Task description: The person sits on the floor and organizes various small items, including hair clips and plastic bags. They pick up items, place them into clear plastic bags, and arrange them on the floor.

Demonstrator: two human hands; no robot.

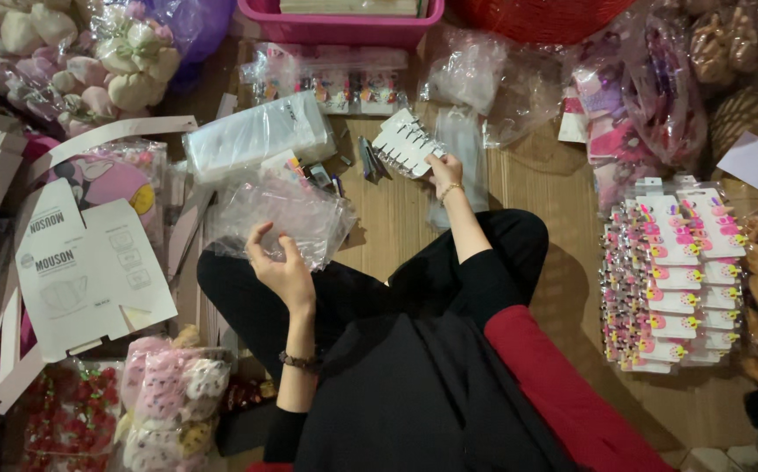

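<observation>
The left hand (281, 267) sits at centre-left of the frame, palm turned up-ish, fingers curled loosely and spread apart — not clamped on anything. Its fingertips rest at the near edge of a crinkled clear plastic bag (285, 217) lying over the person's left knee; touching or just short of it, can't tell for sure. Wrist is bent back, forearm running down toward the lower centre w/ a dark bracelet on it.

Doing this step well, by the look of it, means pinching the bag's open edge btwn thumb and forefinger rather than pawing the middle — thin film slips and bunches, so a grip at the mouth would keep it open and flat.

Moving right: the right hand (443, 170) is up at centre-top, arm stretched straight out from the body, black sleeve pushed back, thin bangle at the wrist. Its fingers are closed on a white card of hair clips (405, 144), held tilted, clips facing up-left. Judgement: hold by the card's bare edge, not the clips, so none get knocked off or bent.

Just left of the card, a few loose dark clips (370, 160) lie on the woven mat (554, 188). Far right of the frame, a stack of filled clip cards (672, 271) w/ pink and yellow decorations sits well apart from both hands.
</observation>
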